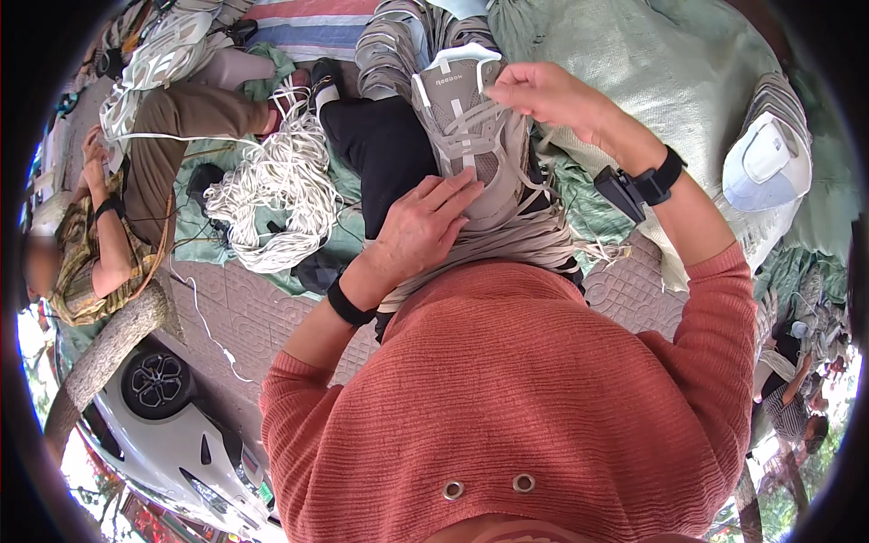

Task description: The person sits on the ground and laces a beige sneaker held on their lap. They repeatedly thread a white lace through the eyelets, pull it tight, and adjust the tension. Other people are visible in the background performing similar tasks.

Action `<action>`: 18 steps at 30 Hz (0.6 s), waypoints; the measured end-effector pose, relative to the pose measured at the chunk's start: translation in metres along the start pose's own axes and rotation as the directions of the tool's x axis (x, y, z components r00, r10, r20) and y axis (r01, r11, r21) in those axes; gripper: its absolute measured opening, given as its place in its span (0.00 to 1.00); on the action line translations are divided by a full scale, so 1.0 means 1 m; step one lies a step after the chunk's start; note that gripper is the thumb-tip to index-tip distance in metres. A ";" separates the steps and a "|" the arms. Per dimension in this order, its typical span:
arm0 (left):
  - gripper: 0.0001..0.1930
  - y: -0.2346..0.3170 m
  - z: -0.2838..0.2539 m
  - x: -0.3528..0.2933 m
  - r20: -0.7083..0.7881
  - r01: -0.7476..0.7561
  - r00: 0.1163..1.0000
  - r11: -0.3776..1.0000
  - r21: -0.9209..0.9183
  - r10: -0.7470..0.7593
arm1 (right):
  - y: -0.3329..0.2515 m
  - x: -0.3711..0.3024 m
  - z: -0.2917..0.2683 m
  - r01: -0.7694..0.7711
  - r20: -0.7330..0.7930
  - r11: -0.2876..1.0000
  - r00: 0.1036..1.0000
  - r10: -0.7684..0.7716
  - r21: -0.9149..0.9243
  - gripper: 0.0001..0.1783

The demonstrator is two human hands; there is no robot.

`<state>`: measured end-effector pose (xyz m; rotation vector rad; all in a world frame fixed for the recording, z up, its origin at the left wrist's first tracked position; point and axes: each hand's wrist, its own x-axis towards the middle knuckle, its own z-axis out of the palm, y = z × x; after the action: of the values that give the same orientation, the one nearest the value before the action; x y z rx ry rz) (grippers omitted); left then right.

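A grey shoe upper [474,109] with a pale-edged tongue lies on my lap, its toe toward me. Flat grey shoelace [478,136] crosses its front in loose loops. Stretched fingers of my left hand [418,226] rest on the upper near the lower end of the lacing, and that hand is open. At the upper right edge, beside the tongue, my right hand [554,96] is closed in a pinch, with lace running up to its fingertips. The exact spot of the pinch is partly hidden by the fingers. A bundle of grey laces [507,246] lies across my lap.
A tangled heap of white laces [276,195] sits on green sheeting to the left. Stacked uppers [385,54] stand ahead; others [769,163] lie on a big pale sack [625,45] at right. A seated person [118,208] works at far left, near a tree trunk [109,366].
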<state>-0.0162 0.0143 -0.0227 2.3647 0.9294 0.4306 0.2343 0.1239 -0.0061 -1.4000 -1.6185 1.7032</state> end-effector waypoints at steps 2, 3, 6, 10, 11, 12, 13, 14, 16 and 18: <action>0.25 -0.004 -0.003 0.003 0.001 0.002 1.000 0.999 -0.054 -0.002 | 0.003 -0.002 -0.005 0.034 -0.033 0.943 0.998 -0.047 -0.332 0.11; 0.23 -0.007 -0.005 0.006 -0.043 0.004 0.999 0.995 -0.101 -0.009 | 0.003 -0.007 -0.014 0.060 -0.032 0.980 0.997 -0.067 -0.190 0.11; 0.16 -0.025 -0.011 0.023 -0.221 0.002 0.974 0.982 -0.189 -0.045 | 0.001 -0.029 -0.045 0.040 -0.042 0.999 0.998 -0.041 -0.018 0.11; 0.12 -0.050 -0.014 0.054 -0.278 0.125 0.950 0.988 -0.087 -0.145 | -0.011 -0.058 -0.069 0.077 -0.147 0.834 0.971 -0.186 -0.547 0.10; 0.12 -0.053 -0.012 0.062 -0.264 0.104 0.958 0.993 -0.047 -0.113 | -0.016 -0.064 -0.069 0.082 -0.136 0.718 0.961 -0.240 -0.692 0.11; 0.12 -0.056 -0.010 0.069 -0.249 0.082 0.965 0.997 -0.007 -0.081 | -0.022 -0.071 -0.068 0.009 -0.138 0.576 0.968 -0.210 -0.817 0.11; 0.12 -0.058 -0.009 0.075 -0.234 0.053 0.971 0.998 0.028 -0.045 | -0.028 -0.079 -0.071 0.051 -0.066 0.776 0.991 -0.118 -0.628 0.10; 0.12 -0.059 -0.007 0.080 -0.210 0.053 0.977 0.996 0.067 -0.038 | -0.034 -0.087 -0.076 -0.012 0.030 0.917 0.999 0.026 -0.398 0.09; 0.12 -0.060 -0.005 0.089 -0.177 0.031 0.984 0.994 0.103 -0.012 | -0.032 -0.096 -0.080 -0.101 0.086 0.984 0.992 0.089 0.147 0.10; 0.11 -0.060 -0.005 0.094 -0.126 0.021 0.992 0.993 0.113 -0.007 | -0.016 -0.088 -0.088 -0.180 0.071 0.868 0.984 0.166 0.463 0.10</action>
<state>0.0171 0.1180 -0.0467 2.4559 1.0532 0.5394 0.3403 0.0995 0.0575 -1.3016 -1.0085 2.0502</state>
